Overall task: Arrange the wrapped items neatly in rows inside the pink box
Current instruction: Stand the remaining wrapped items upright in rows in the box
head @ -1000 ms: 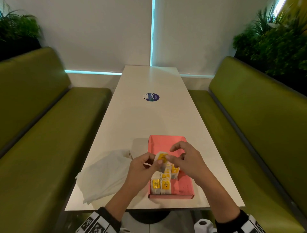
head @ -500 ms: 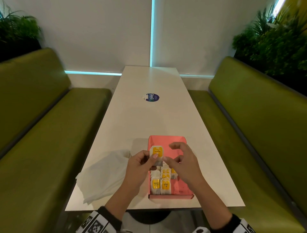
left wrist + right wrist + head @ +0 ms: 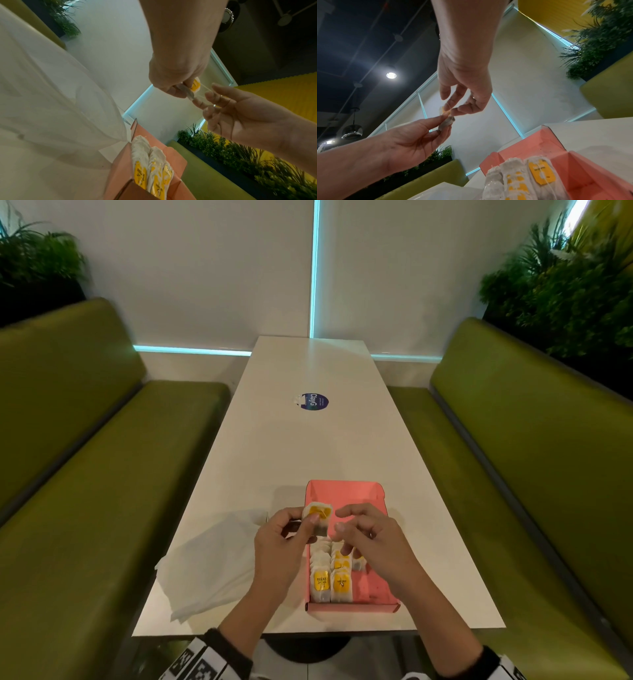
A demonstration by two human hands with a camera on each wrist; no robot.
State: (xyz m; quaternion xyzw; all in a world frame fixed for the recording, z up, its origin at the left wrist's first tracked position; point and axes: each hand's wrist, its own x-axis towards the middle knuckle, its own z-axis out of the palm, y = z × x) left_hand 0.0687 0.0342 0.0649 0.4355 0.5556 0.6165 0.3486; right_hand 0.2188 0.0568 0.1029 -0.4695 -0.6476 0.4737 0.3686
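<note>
Left hand (image 3: 277, 546) is holding one white wrapped packet with a yellow label (image 3: 318, 519) above the far-left part of the shallow pink cardboard box (image 3: 346, 491); not yet placed.

Left thumb and fingers are pinching the packet's lower edge. Right hand (image 3: 368, 539) is hovering just beside it, fingers loosely spread, holding nothing, as far as the views are showing. The box is sitting near the near edge of the long white table (image 3: 308, 446). Two rows of wrapped packets (image 3: 331, 585) are lining the box's near-left portion, with a third row starting under the right hand. Right side and far end are showing bare pink floor. I'm estimating under half done. A crumpled translucent white bag (image 3: 209, 570) is lying left of the box; contents unclear, so remaining count unknown.
</note>
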